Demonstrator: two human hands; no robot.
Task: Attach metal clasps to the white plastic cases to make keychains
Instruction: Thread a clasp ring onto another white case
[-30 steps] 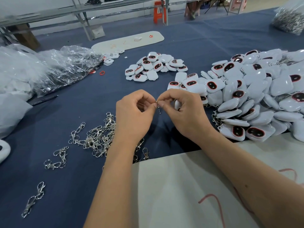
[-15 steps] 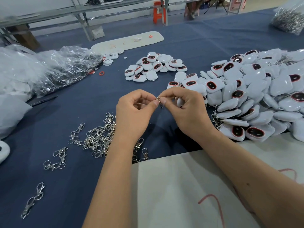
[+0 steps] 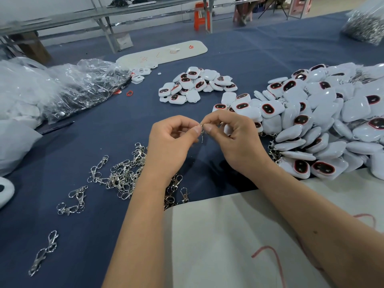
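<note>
while both hands, left [image 3: 169,146] and right [image 3: 232,140], pinch one metal clasp [image 3: 202,135], its ring should be pried open gently and squarely.

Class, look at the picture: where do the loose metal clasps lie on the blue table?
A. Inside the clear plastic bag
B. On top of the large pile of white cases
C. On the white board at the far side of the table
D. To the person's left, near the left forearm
D: the clasps are scattered on the table beside the left forearm.
</note>
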